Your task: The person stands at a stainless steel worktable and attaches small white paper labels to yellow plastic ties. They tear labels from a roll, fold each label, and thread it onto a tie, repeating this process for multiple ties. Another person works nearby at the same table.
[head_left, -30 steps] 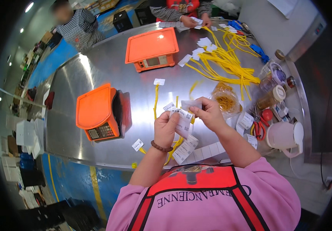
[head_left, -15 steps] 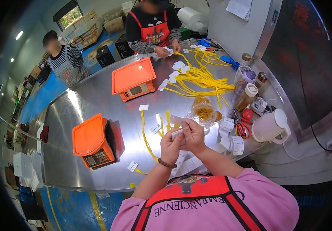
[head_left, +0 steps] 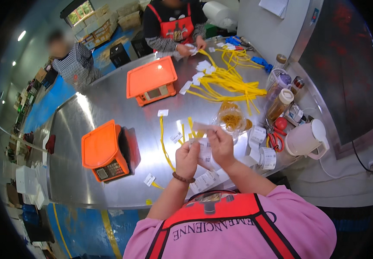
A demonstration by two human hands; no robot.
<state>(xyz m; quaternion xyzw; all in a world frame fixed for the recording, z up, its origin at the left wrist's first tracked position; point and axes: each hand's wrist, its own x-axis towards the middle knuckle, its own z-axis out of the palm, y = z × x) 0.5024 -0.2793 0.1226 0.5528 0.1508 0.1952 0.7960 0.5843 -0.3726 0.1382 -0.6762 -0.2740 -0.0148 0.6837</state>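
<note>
Both hands are close together above the near edge of the steel desk [head_left: 108, 108]. The left hand [head_left: 187, 159] and right hand [head_left: 221, 146] pinch a small white paper label [head_left: 204, 127], thin and rectangular, held flat. A yellow strap [head_left: 164, 140] lies at ten o'clock from it.

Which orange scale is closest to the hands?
The orange scale by the table's near left edge, beside the left hand. The other orange scale sits farther back, toward the person in the red apron.
</note>
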